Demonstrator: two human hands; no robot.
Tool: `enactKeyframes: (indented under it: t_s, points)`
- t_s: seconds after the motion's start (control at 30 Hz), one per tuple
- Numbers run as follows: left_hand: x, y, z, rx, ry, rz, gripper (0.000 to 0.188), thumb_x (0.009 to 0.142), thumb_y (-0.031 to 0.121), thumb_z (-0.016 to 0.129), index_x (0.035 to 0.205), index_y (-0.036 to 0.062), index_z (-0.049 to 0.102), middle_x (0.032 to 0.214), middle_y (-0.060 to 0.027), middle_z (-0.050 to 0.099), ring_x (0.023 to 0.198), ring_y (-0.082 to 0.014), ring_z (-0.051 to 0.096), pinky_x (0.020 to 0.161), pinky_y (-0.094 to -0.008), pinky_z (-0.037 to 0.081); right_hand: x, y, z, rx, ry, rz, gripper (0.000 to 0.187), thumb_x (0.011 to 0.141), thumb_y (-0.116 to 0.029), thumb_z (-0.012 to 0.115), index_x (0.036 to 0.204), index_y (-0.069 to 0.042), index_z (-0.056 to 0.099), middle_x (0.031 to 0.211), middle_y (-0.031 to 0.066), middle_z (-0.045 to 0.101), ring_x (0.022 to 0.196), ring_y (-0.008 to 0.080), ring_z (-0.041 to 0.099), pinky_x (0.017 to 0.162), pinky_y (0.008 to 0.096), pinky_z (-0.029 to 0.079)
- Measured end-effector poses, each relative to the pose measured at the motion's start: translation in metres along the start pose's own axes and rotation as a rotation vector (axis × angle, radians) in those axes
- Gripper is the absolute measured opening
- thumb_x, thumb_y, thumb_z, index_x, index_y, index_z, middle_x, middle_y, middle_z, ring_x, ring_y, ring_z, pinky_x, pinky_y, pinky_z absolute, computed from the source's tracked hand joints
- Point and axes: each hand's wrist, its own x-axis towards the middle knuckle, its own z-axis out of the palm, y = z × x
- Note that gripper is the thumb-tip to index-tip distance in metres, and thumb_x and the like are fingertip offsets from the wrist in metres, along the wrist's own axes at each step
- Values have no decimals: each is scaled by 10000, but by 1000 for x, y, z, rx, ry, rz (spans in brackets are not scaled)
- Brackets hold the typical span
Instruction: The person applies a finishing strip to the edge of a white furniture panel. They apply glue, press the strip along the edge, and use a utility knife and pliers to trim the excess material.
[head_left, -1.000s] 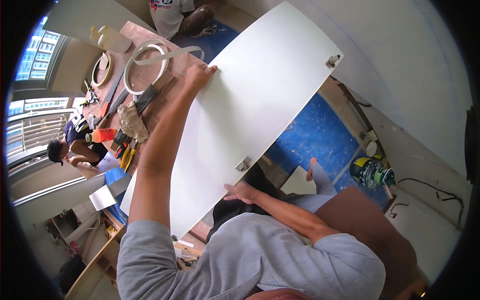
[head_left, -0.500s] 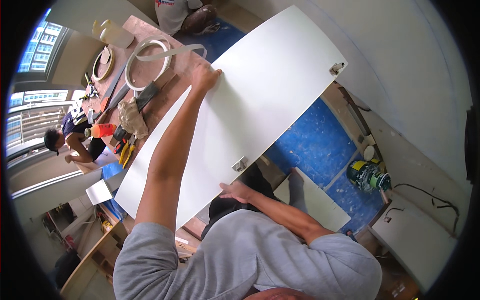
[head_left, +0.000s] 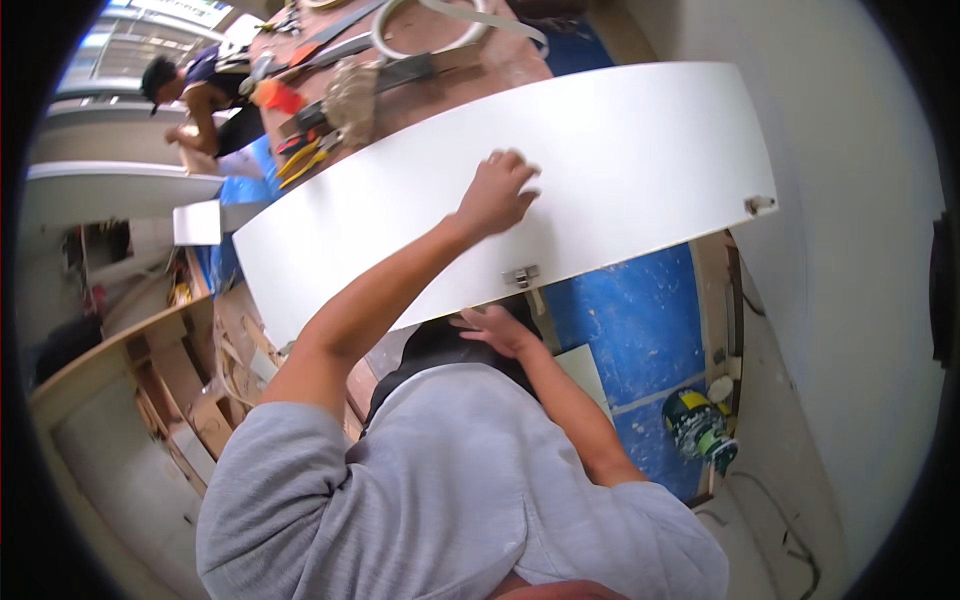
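Head view: the person's hands are apart, the left hand [head_left: 497, 195] loosely curled over the white board [head_left: 650, 130], the right hand [head_left: 493, 330] spread by its near edge, perhaps to steady it; contact is unclear. Between them, a hinge [head_left: 521, 277] sits edgeward, presumably for swinging.

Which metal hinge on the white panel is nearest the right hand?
The central hinge, along the near edge of the panel, just beyond the right hand; the right corner hinge sits farther off.

From here I can't read any lettering; the yellow patch [head_left: 690, 402] on the green container [head_left: 690, 430] is too blurred to make out.
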Motion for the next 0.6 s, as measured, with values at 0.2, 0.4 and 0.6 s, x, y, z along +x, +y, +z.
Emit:
enactKeyframes:
  t_s: [0.2, 0.4, 0.6]
  points:
    - [-203, -31, -67, 69, -21, -313, 333, 887, 158, 752, 1202, 81, 679, 1181, -150, 604, 1145, -361, 569, 991, -477, 462, -74, -70, -7, -851, -189, -15, 432, 1040, -312, 627, 1351, -12, 640, 1275, 115, 695, 1201, 214, 637, 1032, 376, 508]
    - [-302, -25, -52, 359, 199, -799, 520, 908, 233, 749, 1355, 14, 597, 1378, -243, 530, 1284, -421, 499, 1037, -526, 447, -18, -177, 12, -1407, 420, -795, 413, 1016, -256, 639, 1340, 1, 642, 1338, 216, 668, 1219, 335, 662, 1031, 396, 520]
    - [-313, 22, -24, 212, 215, -861, 575, 924, 291, 730, 1404, 21, 563, 1538, -267, 417, 1430, -465, 382, 1128, -551, 383, 92, -250, 63, -1860, 361, -654, 722, 1022, -484, 554, 1551, -17, 405, 1639, 194, 350, 1508, 368, 345, 1220, 510, 296]
